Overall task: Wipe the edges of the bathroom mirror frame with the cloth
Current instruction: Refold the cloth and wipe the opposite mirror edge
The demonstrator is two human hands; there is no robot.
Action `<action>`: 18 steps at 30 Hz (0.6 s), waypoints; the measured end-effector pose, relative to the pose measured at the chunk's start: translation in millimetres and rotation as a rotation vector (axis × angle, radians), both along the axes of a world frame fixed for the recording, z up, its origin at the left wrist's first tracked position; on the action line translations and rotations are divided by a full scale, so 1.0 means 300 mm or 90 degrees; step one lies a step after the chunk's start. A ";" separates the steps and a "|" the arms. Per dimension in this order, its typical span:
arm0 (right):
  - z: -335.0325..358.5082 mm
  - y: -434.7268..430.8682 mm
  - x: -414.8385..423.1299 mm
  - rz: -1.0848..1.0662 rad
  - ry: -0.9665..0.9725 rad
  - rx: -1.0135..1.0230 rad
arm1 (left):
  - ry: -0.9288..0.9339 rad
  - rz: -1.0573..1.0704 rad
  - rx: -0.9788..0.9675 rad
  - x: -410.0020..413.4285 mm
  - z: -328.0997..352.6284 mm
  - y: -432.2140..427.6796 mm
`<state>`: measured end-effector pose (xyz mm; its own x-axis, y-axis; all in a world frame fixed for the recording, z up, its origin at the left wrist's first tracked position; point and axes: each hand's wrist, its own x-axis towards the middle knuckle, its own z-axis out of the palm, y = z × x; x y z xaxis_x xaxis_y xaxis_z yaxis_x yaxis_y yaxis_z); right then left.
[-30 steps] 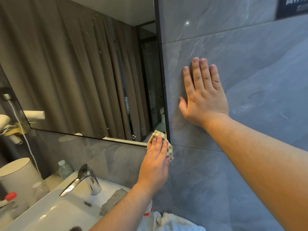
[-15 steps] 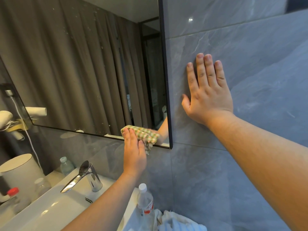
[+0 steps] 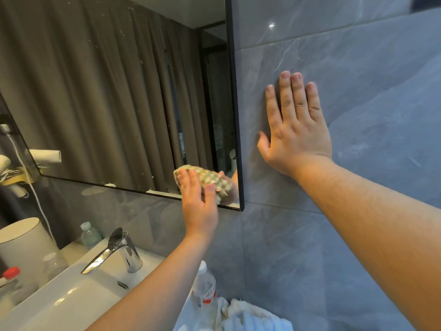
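A dark-framed bathroom mirror hangs on the grey tiled wall. Its bottom edge slopes down to the lower right corner. A checked green-and-white cloth lies against that bottom edge, a short way left of the corner. My left hand presses the cloth onto the frame with straight fingers and the thumb alongside it. My right hand rests flat on the wall tile just right of the mirror's right edge, fingers straight and pointing up.
Below are a white sink with a chrome tap, a plastic water bottle and white towels. A white bin, small bottles and a wall hair dryer sit at the left.
My left hand carried the cloth from the lower right corner leftward along the bottom edge, and now sits slightly back toward the corner. My right hand stayed flat on the wall.
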<state>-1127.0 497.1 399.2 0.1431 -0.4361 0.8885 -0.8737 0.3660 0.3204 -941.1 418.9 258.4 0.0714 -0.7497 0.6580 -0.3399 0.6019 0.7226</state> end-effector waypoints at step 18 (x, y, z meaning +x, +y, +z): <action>-0.002 0.000 -0.002 0.010 -0.008 0.002 | -0.104 0.017 -0.132 0.041 -0.061 -0.048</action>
<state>-1127.6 497.0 398.6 0.1385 -0.4365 0.8890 -0.8836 0.3509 0.3100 -928.8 404.4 240.1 -0.0299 -0.5973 0.8015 -0.4598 0.7202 0.5196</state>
